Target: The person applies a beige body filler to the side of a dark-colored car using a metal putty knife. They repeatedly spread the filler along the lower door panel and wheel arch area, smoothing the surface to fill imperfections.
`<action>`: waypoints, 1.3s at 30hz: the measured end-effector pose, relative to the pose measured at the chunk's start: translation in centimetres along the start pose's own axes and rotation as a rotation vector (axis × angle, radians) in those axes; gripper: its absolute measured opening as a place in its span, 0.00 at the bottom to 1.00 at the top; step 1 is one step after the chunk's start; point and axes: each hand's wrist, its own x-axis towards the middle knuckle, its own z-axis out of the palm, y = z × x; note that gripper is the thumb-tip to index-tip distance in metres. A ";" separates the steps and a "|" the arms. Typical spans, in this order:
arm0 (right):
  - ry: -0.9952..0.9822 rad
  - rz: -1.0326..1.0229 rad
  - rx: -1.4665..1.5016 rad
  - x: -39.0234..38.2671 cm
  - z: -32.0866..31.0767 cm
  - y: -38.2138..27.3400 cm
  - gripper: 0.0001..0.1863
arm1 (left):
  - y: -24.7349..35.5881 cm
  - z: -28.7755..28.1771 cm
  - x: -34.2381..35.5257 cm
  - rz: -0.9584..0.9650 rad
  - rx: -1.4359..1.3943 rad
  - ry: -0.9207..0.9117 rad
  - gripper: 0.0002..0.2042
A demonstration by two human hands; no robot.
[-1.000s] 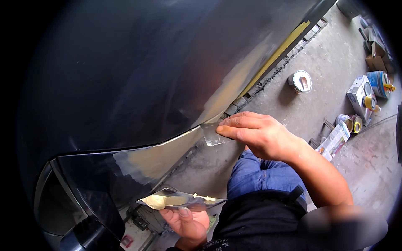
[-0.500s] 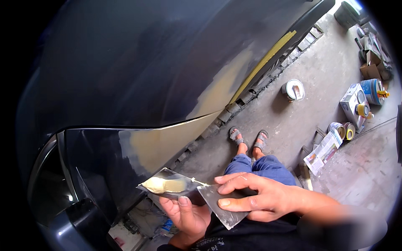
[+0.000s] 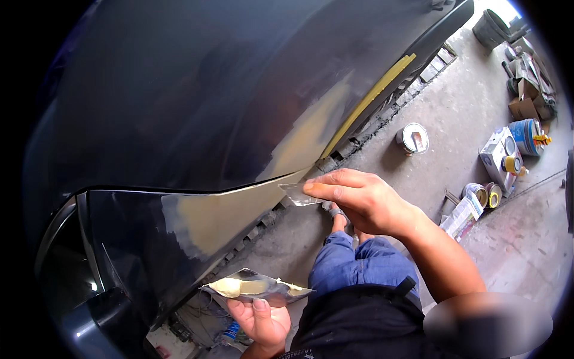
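Note:
My left hand (image 3: 263,323) grips a thin, flat putty board (image 3: 269,295) from below, thumb at its near edge. A mound of cream-coloured filler putty (image 3: 226,287) sits on the board's left part, with smaller smears along its right edge. In my right hand (image 3: 368,200) is a flat putty spreader (image 3: 293,192), fingers pressed on top of it. The spreader's far corner overlaps the lower edge of the dark car body (image 3: 179,119) in view; whether it touches I cannot tell. Cream filler patches cover the rear panel (image 3: 203,224) and the neighbouring panel (image 3: 311,134) across the seam.
Yellow tape (image 3: 371,105) runs along the car's lower edge. On the concrete floor stands a white-lidded can (image 3: 414,139). Further right are a white box (image 3: 499,157), a blue bucket (image 3: 526,136), tape rolls (image 3: 493,194) and newspaper (image 3: 463,216). A dark bucket (image 3: 491,29) is at far right.
My right hand has lifted the spreader away from the putty board and carried it forward to the car's lower edge. The board in my left hand sits slightly lower in view.

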 end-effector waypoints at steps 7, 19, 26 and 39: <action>-0.040 0.018 0.045 1.9 0.6 0.6 0.28 | -0.7 -0.5 0.1 -0.057 -0.014 -0.015 0.25; -0.120 0.093 0.100 3.0 0.7 0.7 0.24 | -0.9 -0.2 0.6 -0.037 -0.041 -0.069 0.26; -0.191 0.149 0.086 2.6 0.6 1.8 0.22 | -0.7 0.2 0.7 -0.025 -0.028 -0.038 0.27; -0.285 0.240 -0.104 -0.4 1.1 4.8 0.25 | -0.7 0.2 0.6 -0.058 0.008 -0.012 0.25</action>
